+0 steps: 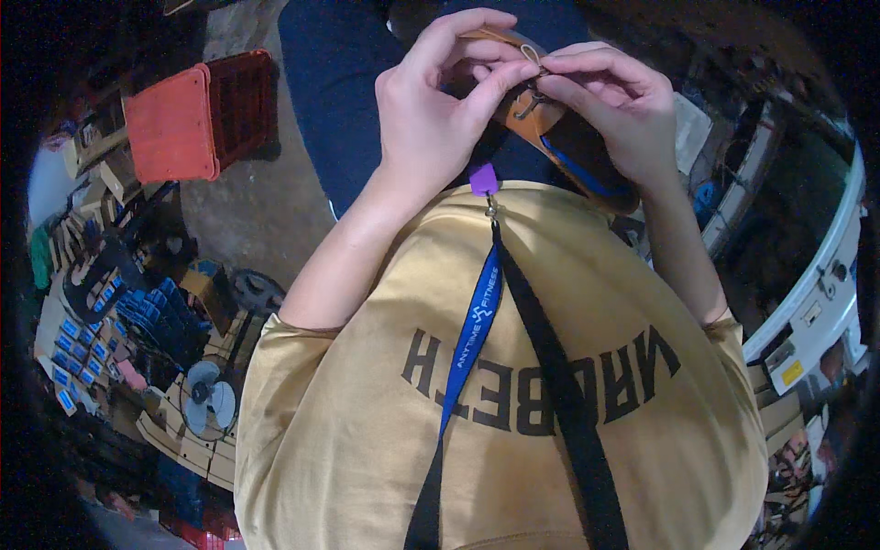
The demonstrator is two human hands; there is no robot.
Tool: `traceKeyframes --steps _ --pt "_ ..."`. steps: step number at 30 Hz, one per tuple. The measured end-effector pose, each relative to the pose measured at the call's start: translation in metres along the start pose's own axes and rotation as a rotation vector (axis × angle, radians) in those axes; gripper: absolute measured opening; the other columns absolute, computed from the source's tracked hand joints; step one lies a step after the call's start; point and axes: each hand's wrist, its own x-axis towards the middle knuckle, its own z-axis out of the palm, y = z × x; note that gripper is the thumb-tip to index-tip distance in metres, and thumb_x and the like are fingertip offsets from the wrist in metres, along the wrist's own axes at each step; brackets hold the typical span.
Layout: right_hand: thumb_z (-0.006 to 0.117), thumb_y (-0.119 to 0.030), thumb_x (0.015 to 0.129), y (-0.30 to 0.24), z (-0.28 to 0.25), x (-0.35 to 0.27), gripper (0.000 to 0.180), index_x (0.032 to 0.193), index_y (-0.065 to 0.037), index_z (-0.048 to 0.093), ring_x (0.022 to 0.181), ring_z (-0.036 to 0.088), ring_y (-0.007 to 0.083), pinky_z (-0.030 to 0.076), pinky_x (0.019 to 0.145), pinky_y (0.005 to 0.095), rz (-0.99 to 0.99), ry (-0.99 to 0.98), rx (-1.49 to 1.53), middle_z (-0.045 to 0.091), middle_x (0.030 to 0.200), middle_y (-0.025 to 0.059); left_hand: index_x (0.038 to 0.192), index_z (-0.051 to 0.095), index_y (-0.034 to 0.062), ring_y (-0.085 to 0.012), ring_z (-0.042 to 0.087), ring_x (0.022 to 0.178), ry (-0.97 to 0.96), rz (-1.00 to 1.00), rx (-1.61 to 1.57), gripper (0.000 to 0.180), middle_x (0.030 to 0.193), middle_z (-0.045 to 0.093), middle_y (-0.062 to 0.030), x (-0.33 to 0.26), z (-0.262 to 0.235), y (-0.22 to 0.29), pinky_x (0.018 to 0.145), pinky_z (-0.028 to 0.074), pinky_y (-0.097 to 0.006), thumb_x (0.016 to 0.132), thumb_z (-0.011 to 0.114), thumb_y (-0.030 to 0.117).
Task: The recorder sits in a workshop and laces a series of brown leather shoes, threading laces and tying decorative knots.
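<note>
Both hands meet over my lap at the top, around what looks like a brown shoe [547, 121] with a dark opening and a blue inner edge. A thin tan lace [529, 53] stands up in a small loop between my fingertips. My left hand [435, 96] pinches the lace between thumb and finger. From the other side, my right hand [623, 96] pinches the lace too, its thumb and finger almost touching the left ones. Both hands partly cover the shoe. A dark lace piece [526, 110] lies bent on the brown part.
A red plastic crate [174, 124] stands on the floor at left. A small fan [209, 399] and blue-and-white clutter [82, 348] lie lower left. At right is a white curved-edged appliance [816, 302]. A lanyard [477, 316] hangs down my shirt, just below the hands.
</note>
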Motion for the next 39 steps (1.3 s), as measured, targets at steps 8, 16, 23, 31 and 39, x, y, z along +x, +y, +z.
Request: traceKeyframes --steps 8,16,23,31,39 --pt "0.078 0.005 0.086 -0.003 0.013 -0.003 0.020 0.106 0.004 0.074 0.100 0.071 0.0163 0.058 0.092 0.0290 -0.012 0.071 -0.025 0.074 0.110 0.0112 0.122 0.061 0.0006 -0.0159 0.073 0.097 -0.012 -0.232 -0.508 0.035 0.107 0.074 -0.0130 -0.006 0.002 -0.015 0.084 0.059 -0.026 0.091 0.076 -0.004" --pt "0.083 0.002 0.082 0.000 0.007 0.001 0.022 0.102 -0.001 0.077 0.092 0.073 0.0158 0.059 0.082 0.0277 -0.250 0.074 -0.421 0.075 0.104 0.0087 0.119 0.057 0.0001 -0.0152 0.072 0.100 -0.015 -0.370 -0.672 0.034 0.107 0.074 -0.0104 -0.008 0.003 -0.017 0.087 0.059 -0.026 0.091 0.075 -0.005" --pt "0.083 -0.007 0.082 -0.019 0.016 -0.006 0.017 0.098 -0.004 0.080 0.085 0.074 0.0176 0.059 0.076 0.0283 -0.338 0.017 -0.853 0.077 0.096 0.0080 0.121 0.062 -0.0031 -0.0097 0.070 0.095 -0.142 -0.408 -0.721 0.029 0.103 0.074 -0.0079 0.004 -0.010 -0.005 0.085 0.057 -0.023 0.095 0.072 -0.004" --pt "0.082 -0.002 0.083 -0.007 0.011 -0.001 0.020 0.102 -0.003 0.080 0.092 0.073 0.0179 0.057 0.083 0.0288 -0.214 0.058 -0.460 0.076 0.101 0.0097 0.116 0.064 -0.0032 -0.0090 0.070 0.092 -0.175 -0.270 -0.203 0.024 0.098 0.073 -0.0060 0.017 -0.020 0.015 0.082 0.057 -0.022 0.094 0.074 -0.002" --pt "0.079 0.002 0.086 -0.004 0.002 0.000 0.022 0.109 0.000 0.078 0.097 0.071 0.0156 0.056 0.087 0.0267 -0.320 0.008 -0.547 0.074 0.107 0.0092 0.114 0.066 -0.0048 -0.0074 0.068 0.088 -0.085 -0.344 -0.495 0.023 0.099 0.073 -0.0072 0.011 -0.005 0.009 0.076 0.053 -0.020 0.093 0.076 -0.001"
